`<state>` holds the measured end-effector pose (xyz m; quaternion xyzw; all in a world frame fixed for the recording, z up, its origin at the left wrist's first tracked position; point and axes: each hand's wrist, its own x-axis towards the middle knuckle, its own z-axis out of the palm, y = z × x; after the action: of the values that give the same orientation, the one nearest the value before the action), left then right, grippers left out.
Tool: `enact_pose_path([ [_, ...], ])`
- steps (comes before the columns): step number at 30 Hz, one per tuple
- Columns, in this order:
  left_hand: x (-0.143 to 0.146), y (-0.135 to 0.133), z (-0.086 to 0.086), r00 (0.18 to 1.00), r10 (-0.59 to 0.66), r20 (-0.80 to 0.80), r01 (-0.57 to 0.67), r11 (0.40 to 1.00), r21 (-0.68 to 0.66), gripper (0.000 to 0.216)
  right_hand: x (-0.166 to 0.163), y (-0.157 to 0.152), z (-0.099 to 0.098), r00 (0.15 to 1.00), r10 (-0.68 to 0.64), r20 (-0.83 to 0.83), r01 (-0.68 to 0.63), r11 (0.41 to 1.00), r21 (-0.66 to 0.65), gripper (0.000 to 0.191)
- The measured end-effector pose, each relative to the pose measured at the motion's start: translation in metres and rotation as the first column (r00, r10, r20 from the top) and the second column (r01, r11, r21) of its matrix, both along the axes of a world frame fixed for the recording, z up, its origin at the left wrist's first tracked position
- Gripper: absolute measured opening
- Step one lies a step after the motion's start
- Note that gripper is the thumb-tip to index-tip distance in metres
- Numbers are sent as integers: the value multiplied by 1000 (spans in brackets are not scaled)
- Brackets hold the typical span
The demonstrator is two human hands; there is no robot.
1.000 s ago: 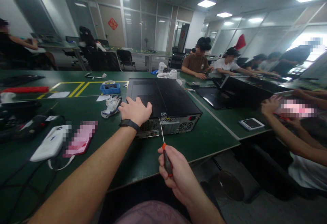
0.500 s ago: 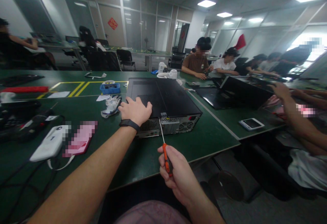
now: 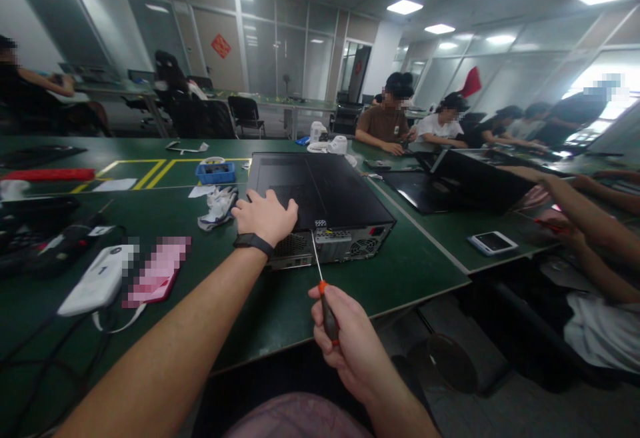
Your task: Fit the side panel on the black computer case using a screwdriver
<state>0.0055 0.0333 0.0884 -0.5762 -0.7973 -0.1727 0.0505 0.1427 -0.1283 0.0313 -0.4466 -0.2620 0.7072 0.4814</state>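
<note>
A black computer case (image 3: 345,191) lies flat on the green table (image 3: 415,278), its metal rear panel turned toward me. My left hand (image 3: 267,217) rests on the case's top near the left rear corner, fingers spread. My right hand (image 3: 345,325) is closed around the handle of a screwdriver (image 3: 328,315) with an orange and dark grip. Its thin shaft runs up to the upper edge of the rear panel, near the middle. The tip is too small to tell exactly what it touches.
Left of the case are a crumpled glove (image 3: 218,206), a blue basket (image 3: 215,172), a white phone (image 3: 97,281) and a pink phone (image 3: 163,271). On the right lies another phone (image 3: 493,243), near a co-worker's arm (image 3: 585,225) and a black panel (image 3: 480,181). Other people sit farther back.
The screwdriver handle has turned in my right hand, showing a dark side where orange showed before. My left hand and the case stay put. The co-worker's arms at right have shifted.
</note>
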Motion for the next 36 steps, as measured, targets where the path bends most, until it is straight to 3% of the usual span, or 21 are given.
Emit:
enact_pose_path([
  [36,-1,1,-1,1000,0,1,0,1000,5,70,-1,-2,-1,999,-32,4,32,999,29,41],
])
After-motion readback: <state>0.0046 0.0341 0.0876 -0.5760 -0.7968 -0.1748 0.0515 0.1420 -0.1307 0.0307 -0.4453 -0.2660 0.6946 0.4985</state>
